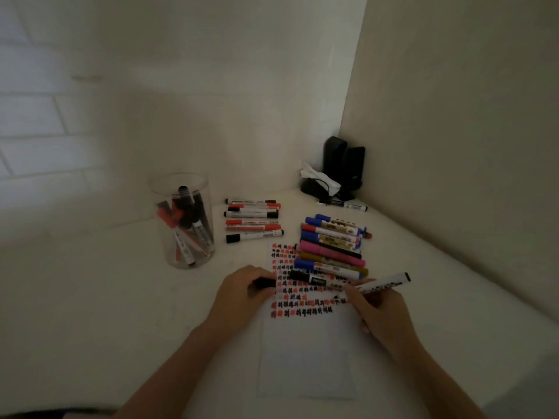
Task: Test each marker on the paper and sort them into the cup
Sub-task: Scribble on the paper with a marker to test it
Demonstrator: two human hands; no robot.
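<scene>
Clear cup (181, 220) stands far left on the table (90, 297), w/ red and black markers inside. Right of it, a row of red/black markers (253, 219) lies flat. Left hand (242, 290) pinches a black cap (265, 282) at the paper's (307, 352) left edge. Paper's upper half is covered in red and black test marks. Colored markers (331, 246) (blue, pink, gold) are piled on its top right. Right hand (375, 313) grips a white marker (378, 284), tip down on the paper. Black speakers (343, 164) sit in the corner.
</scene>
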